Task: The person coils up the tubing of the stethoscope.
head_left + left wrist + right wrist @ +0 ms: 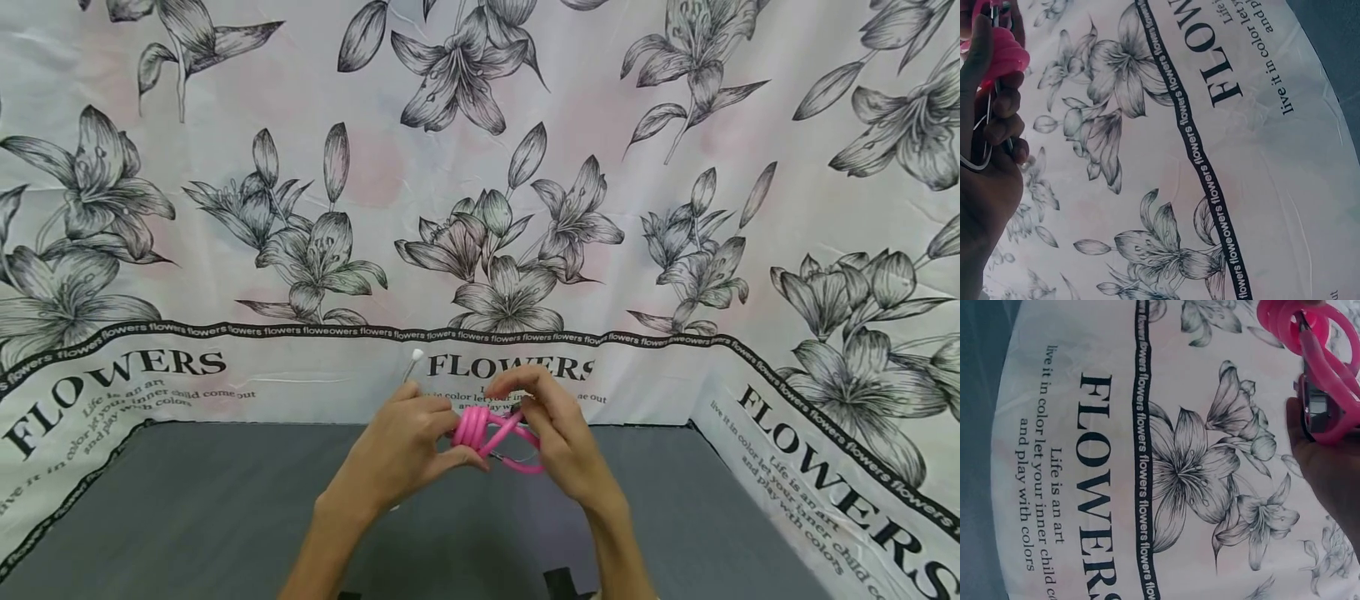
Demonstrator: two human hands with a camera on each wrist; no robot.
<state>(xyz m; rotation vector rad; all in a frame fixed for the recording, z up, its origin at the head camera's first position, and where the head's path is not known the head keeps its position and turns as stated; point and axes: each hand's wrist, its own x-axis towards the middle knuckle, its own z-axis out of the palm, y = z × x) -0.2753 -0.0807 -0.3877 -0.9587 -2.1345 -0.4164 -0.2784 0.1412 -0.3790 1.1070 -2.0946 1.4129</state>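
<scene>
Both hands hold a bundled pink cord [470,428] up in front of the cloth backdrop. My left hand [405,442] grips the tightly wound coil at its left side, thumb below and fingers above. A thin wire with a white tip [417,356] sticks up behind that hand; in the left wrist view, a white wire [982,164] bends across the palm. At the other side, my right hand [558,433] pinches the looser pink loops with bent fingers. A metal piece [1319,414] shows between pink strands in the right wrist view; its kind is unclear.
A dark grey table surface [480,533] lies under the hands. Behind it hangs a white cloth [300,375] printed with lilies and lettering, which also borders both sides. A black object [559,582] is at the near edge.
</scene>
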